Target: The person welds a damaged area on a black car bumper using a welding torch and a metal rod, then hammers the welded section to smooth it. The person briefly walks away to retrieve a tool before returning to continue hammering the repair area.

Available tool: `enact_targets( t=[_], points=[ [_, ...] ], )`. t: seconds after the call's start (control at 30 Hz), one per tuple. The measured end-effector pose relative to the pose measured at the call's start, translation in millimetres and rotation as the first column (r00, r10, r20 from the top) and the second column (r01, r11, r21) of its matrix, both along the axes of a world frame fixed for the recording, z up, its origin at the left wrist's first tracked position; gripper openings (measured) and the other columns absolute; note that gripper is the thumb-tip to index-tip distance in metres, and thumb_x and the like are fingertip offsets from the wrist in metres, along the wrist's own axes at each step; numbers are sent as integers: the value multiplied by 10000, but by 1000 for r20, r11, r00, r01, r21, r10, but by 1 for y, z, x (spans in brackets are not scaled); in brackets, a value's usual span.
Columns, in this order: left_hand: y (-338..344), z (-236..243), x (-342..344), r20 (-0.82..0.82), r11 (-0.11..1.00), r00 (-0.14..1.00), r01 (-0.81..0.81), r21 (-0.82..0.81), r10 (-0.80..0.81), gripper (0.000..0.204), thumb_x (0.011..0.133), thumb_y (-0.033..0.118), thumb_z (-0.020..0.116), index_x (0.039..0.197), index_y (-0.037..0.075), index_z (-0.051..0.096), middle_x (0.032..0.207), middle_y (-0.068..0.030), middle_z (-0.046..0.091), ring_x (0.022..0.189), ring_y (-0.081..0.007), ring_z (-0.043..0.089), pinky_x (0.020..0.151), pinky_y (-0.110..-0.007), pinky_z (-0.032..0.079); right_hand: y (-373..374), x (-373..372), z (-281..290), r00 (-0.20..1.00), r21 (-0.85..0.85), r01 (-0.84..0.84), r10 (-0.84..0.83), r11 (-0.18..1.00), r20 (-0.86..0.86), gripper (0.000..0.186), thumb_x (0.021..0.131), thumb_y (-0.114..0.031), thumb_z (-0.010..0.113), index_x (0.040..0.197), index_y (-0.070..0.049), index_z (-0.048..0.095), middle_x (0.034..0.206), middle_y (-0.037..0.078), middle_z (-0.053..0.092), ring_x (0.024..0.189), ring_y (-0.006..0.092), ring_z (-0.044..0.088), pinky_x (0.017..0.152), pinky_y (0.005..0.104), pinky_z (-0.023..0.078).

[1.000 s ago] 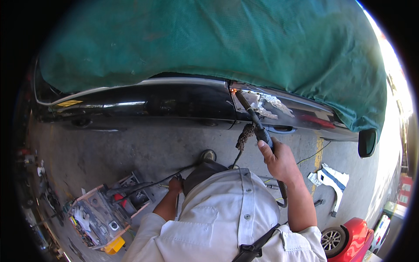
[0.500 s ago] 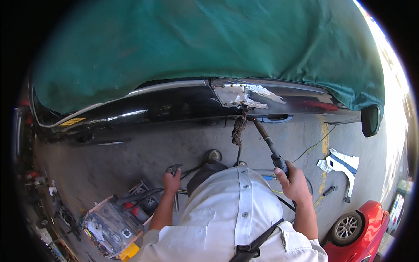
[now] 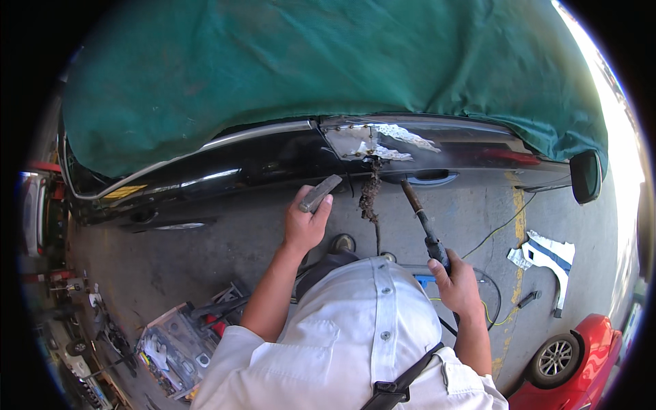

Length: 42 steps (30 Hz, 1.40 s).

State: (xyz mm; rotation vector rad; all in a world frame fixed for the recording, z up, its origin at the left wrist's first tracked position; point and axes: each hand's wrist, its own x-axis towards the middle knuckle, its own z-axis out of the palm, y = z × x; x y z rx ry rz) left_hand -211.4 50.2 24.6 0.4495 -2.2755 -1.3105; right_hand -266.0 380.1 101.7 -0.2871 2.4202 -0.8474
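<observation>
Shiny metal patch [image 3: 350, 142] at 12 o'clock, on black car door [image 3: 468, 152]. Looks part done: dark dots [image 3: 352, 127] line top and right edges; metal bare, no dots seen on left edge. Right hand [image 3: 459, 290], 4 o'clock: fingers wrapped round dark welding gun [image 3: 425, 222], tip off patch. Left hand [image 3: 305, 227], near middle, toward 8 o'clock: clamped on grey metal block [image 3: 321, 193].

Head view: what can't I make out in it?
In the head view:
Top of the glossy black car: hidden under the green cloth cover.
Held part of the grey blocky metal tool: hidden by the left hand's grip.
Rest of the glossy red car: cut off by the lower edge.
</observation>
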Motion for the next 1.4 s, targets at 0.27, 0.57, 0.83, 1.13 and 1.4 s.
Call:
enact_targets(
  t=[0.27,0.57,0.83,1.13,1.4],
  points=[
    [22,-3,13,-32,999,999,-24,39,25,179,916,158,753,898,35,625,662,-89,612,579,-242,633,569,-359,487,-34,-8,8,998,-51,-60,60,997,-3,634,988,-535,620,1211,59,628,810,263,688,804,456,689,732,473,525],
    [46,11,56,-376,928,858,372,-13,-349,177,803,17,765,876,62,609,813,-106,674,648,-298,667,606,-382,542,-91,-23,20,987,-50,-152,155,987,47,590,1005,-532,591,1071,53,636,801,262,685,808,467,678,716,493,511],
    [43,4,37,-439,810,763,573,121,-475,184,832,-22,760,959,-5,628,1222,-190,594,961,-262,676,816,-367,563,-125,-17,20,987,-64,-158,158,985,-10,487,1019,-416,619,1044,71,617,766,310,659,792,512,664,683,507,513],
    [29,-8,29,-396,763,753,623,170,-526,172,850,10,755,968,0,630,1259,-210,575,1096,-324,640,932,-410,538,-140,-16,13,994,-39,-105,105,994,-7,430,1030,-366,605,1033,64,617,812,337,668,843,528,666,704,527,518],
    [22,-11,26,-418,761,749,624,181,-514,151,863,14,744,954,1,624,1258,-200,567,1062,-309,658,915,-401,544,-149,-17,13,993,-33,-114,114,993,-17,424,1034,-360,594,1037,63,619,812,339,669,840,533,663,702,531,521]
  ],
)
